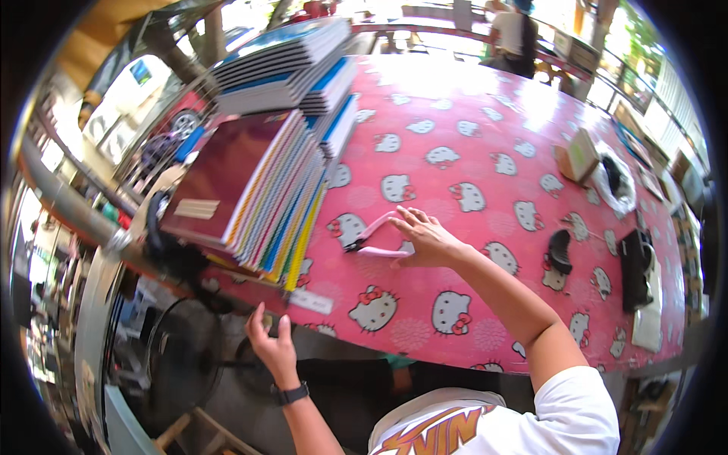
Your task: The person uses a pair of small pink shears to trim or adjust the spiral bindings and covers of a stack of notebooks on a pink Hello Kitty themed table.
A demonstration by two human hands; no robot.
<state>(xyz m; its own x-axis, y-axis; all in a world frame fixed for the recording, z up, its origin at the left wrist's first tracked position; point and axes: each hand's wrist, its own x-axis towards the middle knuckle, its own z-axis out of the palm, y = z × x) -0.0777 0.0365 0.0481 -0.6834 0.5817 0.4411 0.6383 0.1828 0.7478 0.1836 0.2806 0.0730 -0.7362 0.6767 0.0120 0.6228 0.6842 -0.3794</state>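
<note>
My right hand (426, 240) is over the pink tablecloth, its fingers on one handle and its thumb by the other handle of a pair of pliers (375, 252). These pliers have two spread pink handles and a small dark head pointing left; the exact kind cannot be made out. Beside the table's front edge, my left hand (273, 349) has its fingers apart and holds nothing. It is nearest a small white paper strip (312, 301) and a tall stack of spiral-bound notebooks (235, 174) with a maroon cover on top.
Behind the notebooks rises a pile of books (280, 61). On the right side of the table (462, 262) are a black curved object (560, 252), a black case (634, 269), a small box (581, 155) and a white plastic bag (616, 182). A person (516, 38) sits beyond.
</note>
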